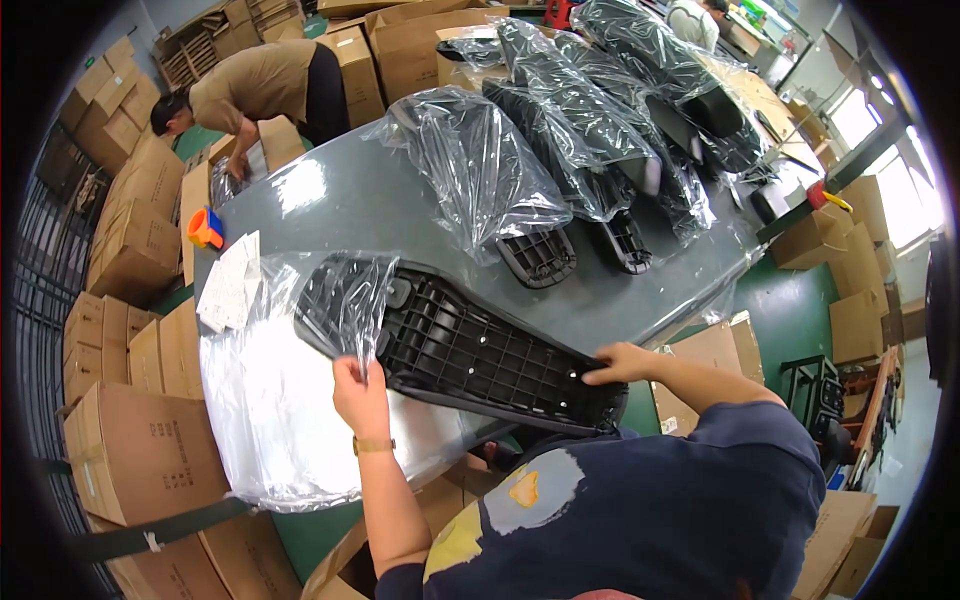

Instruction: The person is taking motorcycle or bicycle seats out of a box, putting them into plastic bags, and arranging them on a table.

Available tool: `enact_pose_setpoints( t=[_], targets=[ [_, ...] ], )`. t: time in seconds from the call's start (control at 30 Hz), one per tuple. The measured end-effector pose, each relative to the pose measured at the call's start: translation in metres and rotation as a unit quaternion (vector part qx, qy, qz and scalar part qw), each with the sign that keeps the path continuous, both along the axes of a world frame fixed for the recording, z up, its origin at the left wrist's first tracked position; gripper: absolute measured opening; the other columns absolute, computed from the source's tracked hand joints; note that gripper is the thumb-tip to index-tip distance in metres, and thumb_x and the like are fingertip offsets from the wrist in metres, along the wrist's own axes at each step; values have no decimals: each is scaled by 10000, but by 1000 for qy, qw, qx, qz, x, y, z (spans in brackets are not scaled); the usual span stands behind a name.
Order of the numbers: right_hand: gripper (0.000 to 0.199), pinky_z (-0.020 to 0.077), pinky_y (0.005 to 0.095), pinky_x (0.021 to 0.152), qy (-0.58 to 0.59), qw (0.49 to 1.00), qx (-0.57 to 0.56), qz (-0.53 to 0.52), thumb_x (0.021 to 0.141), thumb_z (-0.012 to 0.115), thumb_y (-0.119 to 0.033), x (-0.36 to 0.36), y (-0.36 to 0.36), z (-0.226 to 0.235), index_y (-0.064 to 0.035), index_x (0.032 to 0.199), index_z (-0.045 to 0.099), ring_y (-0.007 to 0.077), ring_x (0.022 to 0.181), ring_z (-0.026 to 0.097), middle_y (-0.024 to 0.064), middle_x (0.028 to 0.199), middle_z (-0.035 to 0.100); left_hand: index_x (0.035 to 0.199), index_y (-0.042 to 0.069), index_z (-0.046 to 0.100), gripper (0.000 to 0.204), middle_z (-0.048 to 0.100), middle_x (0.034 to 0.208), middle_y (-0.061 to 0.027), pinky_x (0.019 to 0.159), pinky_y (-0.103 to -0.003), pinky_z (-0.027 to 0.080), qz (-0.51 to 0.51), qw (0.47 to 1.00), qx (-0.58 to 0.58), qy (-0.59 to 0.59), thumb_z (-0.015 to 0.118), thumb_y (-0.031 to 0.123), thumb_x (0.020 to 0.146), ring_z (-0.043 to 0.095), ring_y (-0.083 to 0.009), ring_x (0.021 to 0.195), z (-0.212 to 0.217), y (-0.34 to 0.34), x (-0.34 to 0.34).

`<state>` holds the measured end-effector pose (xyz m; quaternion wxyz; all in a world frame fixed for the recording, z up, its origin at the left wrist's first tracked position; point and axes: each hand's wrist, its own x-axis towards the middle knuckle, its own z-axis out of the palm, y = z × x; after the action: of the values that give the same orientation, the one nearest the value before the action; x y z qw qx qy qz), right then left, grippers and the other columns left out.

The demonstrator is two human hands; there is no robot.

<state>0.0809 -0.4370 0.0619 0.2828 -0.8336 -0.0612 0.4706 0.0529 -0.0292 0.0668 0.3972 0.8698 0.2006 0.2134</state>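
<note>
Brown cartons [145, 455] were stacked high along the left side of the room, beside a dark barred wall. Next to them, at the far left of the scene, a co-worker [265, 85] in a tan shirt bent over an open carton, reaching down into it. The grey worktop [335, 195] spread across the middle; on its left edge stood an orange and blue tape dispenser [205, 228], with white paper slips [230, 285] just nearer. Clear plastic film [270, 430] lay spread over the worktop's near left part.

The left hand [362, 402], a band at its wrist, had its grip pinched on the mouth of a clear bag [345, 300]. That bag covered the left end of a black ribbed panel [480, 345], which was above the worktop's near edge, ribs facing up, its right end bare and close to the person's body. Beyond it, several bagged black parts [590, 125] lay in a heap, some ribbed ends poking out of the plastic.

The right hand [622, 363] had its grip on the panel's far edge near the right end, fingers bent over the ribs. Farther right, more cartons stood on the green floor [795, 300].
</note>
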Motion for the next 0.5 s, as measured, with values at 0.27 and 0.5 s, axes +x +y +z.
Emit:
enact_pose_setpoints(
  t=[0.27, 0.5],
  targets=[
    [664, 464, 320, 868, -3, 948, 260, -186, 697, 768, -124, -75, 7, -28, -66, 1290, 474, 206, 967, 604, 77, 1136, 609, 969, 122, 686, 177, 664, 812, -108, 599, -351, 487, -62, 976, 186, -95, 578, 227, 876, 630, -293, 692, 31, -7, 23],
    [687, 424, 307, 921, -155, 930, 272, -191, 704, 728, -126, -76, 40, 11, -54, 1324, 439, 195, 1048, 576, 124, 1131, 623, 988, 121, 682, 236, 666, 911, -124, 684, -334, 510, -129, 979, 67, -145, 549, 294, 897, 645, -290, 816, 69, -20, 18]
  ],
)
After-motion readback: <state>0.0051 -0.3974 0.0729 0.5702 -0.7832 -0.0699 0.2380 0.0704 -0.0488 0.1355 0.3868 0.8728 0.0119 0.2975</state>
